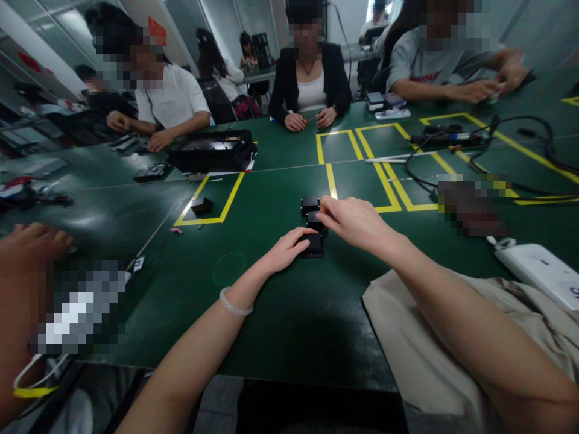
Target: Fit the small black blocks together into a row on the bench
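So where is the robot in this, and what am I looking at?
There is no robot here. One camera, worn on a person's head, looks forward and down, so the arms reaching in from the bottom are the wearer's own.

On the green table three small black pieces sit in a close row. The left hand touches the nearest; the right hand is at the middle one. Whether either is gripped, I can't tell.

Further off to the left, another black piece lies inside yellow tape, with a long black tray behind it. At the right is beige cloth. Other people sit around the table.
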Action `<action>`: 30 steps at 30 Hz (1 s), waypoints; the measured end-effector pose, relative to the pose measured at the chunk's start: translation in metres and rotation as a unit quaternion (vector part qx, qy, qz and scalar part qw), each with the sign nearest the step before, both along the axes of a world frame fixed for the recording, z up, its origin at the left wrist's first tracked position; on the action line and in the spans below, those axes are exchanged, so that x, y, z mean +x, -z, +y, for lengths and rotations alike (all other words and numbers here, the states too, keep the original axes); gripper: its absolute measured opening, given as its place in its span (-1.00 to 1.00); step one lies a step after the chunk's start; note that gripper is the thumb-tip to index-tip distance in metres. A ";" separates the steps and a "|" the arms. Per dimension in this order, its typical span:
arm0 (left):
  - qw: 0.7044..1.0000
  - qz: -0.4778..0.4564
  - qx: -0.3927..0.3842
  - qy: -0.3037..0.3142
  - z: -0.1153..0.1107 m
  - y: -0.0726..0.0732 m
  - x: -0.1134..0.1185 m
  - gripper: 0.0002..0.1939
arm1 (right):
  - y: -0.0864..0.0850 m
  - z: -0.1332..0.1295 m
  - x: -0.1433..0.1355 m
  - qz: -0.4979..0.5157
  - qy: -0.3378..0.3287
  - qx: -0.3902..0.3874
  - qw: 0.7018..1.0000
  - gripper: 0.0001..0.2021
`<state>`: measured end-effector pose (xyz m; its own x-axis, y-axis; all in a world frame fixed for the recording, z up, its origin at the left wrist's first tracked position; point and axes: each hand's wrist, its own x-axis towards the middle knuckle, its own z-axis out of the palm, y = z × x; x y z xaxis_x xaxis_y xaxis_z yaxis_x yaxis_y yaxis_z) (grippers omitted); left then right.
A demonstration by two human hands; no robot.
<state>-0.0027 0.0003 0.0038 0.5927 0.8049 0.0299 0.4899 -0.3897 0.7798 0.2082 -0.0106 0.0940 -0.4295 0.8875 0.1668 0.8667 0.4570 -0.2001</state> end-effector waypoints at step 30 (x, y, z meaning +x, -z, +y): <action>1.000 -0.006 0.005 0.006 0.000 0.001 0.000 -0.63 | 0.002 0.000 0.000 0.028 0.000 0.008 1.000 -0.77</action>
<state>-0.0024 0.0002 0.0025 0.6013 0.7978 0.0452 0.4764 -0.4034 0.7812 0.2077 -0.0102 0.0916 -0.4197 0.8842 0.2049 0.8537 0.4613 -0.2418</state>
